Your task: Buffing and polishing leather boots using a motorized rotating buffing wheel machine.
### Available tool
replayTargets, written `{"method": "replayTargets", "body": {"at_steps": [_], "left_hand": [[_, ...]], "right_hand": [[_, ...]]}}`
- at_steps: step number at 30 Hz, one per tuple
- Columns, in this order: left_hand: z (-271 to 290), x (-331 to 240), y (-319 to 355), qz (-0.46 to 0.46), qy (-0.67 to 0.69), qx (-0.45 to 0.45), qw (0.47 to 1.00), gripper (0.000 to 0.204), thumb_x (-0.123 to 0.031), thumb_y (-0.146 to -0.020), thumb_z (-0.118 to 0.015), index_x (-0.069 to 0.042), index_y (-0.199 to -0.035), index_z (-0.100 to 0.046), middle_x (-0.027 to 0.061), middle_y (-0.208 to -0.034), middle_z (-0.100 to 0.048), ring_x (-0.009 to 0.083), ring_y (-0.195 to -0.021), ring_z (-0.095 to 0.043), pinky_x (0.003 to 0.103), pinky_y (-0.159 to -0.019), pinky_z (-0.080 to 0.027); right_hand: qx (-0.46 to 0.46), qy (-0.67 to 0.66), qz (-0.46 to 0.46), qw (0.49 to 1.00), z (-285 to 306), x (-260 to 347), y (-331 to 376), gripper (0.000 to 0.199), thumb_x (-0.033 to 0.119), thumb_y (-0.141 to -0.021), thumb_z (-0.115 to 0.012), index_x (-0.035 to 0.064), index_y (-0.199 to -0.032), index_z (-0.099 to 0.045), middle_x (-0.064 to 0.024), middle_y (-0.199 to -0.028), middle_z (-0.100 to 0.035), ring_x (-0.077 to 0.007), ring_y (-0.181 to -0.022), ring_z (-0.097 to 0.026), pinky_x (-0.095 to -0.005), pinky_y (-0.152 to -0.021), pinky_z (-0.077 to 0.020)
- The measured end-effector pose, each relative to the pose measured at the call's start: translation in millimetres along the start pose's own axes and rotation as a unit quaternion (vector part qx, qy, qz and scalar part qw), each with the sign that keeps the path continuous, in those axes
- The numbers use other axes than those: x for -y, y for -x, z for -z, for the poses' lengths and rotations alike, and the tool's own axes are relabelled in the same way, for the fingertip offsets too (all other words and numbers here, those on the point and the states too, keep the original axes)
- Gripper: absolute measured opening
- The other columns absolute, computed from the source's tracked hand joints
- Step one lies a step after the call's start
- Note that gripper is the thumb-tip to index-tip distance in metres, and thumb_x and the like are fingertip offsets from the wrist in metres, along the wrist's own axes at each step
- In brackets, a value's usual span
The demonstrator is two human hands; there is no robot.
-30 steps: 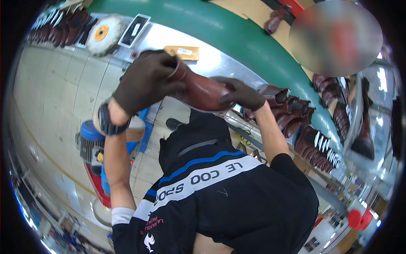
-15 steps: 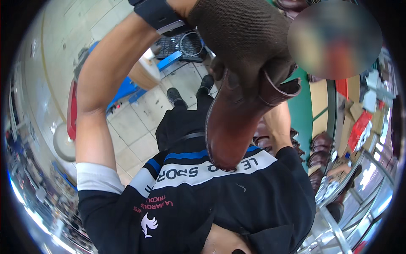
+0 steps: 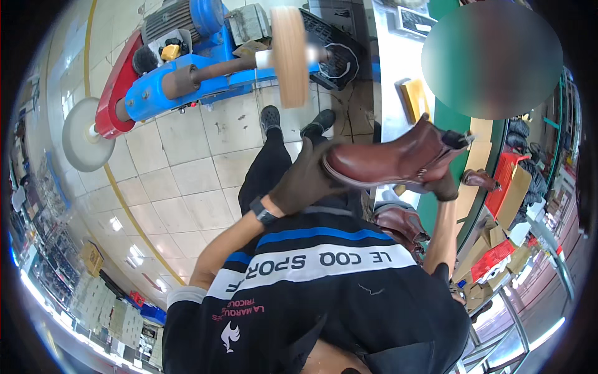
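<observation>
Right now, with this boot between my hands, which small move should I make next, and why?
I would probably wrap the left hand around the toe of the brown boot before carrying it: the left thumb points up, apart from the leather, so that end looks loosely supported, while the right hand seems to hold the heel end from beneath.

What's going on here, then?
A person in dark gloves is holding up a brown leather boot. The right hand grips it near the heel, and the left hand is at the toe. Ahead to the left, apart from the boot, is a blue and red machine with a tan wheel. More brown leather pieces sit below.
</observation>
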State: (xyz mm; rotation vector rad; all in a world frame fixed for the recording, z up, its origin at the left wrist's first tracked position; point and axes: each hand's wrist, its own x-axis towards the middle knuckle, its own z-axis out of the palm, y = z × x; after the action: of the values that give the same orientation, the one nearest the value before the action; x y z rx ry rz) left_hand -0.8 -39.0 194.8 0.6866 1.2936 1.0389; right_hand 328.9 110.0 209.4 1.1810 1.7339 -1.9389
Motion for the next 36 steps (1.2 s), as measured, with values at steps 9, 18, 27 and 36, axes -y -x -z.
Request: {"method": "replayTargets", "body": {"at_steps": [9, 18, 27, 36], "left_hand": [[66, 108, -66, 0.015, 0.7, 0.145, 0.699, 0.071, -0.062, -0.089, -0.03, -0.003, -0.125, -0.044, 0.0214, -0.125, -0.049, 0.0303, -0.118, -0.045, 0.045, -0.101, -0.033], [98, 127, -137, 0.174, 0.52, -0.081, 0.833, 0.086, -0.075, -0.08, -0.024, -0.012, -0.139, -0.029, 0.0134, -0.139, -0.037, 0.0341, -0.127, -0.035, 0.05, -0.104, -0.027], [85, 117, -93, 0.167, 0.559, -0.028, 0.812, 0.088, -0.075, -0.08, -0.028, -0.007, -0.135, -0.032, 0.021, -0.127, -0.046, 0.0372, -0.113, -0.047, 0.049, -0.098, -0.037], [68, 119, -68, 0.194, 0.576, 0.016, 0.794, 0.087, -0.074, -0.079, -0.032, 0.002, -0.119, -0.046, 0.0211, -0.119, -0.053, 0.0322, -0.113, -0.049, 0.043, -0.099, -0.037]], "right_hand": [[-0.198, -0.196, 0.048, 0.959, -184, 54, -94, 0.044, 0.015, -0.067, -0.071, 0.0037, -0.107, -0.058, -0.0076, -0.107, -0.059, -0.0186, -0.098, -0.056, -0.0335, -0.087, -0.0434], [-0.287, -0.349, 0.002, 0.892, -229, 91, -170, 0.042, 0.017, -0.071, -0.069, 0.0011, -0.107, -0.055, -0.0051, -0.1, -0.059, -0.0134, -0.09, -0.055, -0.0284, -0.079, -0.0447], [-0.216, -0.197, -0.028, 0.956, -236, 54, -107, 0.064, 0.027, -0.068, -0.076, 0.0022, -0.121, -0.049, -0.0094, -0.118, -0.053, -0.0178, -0.108, -0.051, -0.0311, -0.089, -0.0432], [-0.141, -0.411, 0.053, 0.899, -254, -43, -88, 0.063, 0.023, -0.082, -0.063, 0.0085, -0.136, -0.034, -0.0122, -0.133, -0.041, -0.0245, -0.123, -0.041, -0.0369, -0.102, -0.035]]}}
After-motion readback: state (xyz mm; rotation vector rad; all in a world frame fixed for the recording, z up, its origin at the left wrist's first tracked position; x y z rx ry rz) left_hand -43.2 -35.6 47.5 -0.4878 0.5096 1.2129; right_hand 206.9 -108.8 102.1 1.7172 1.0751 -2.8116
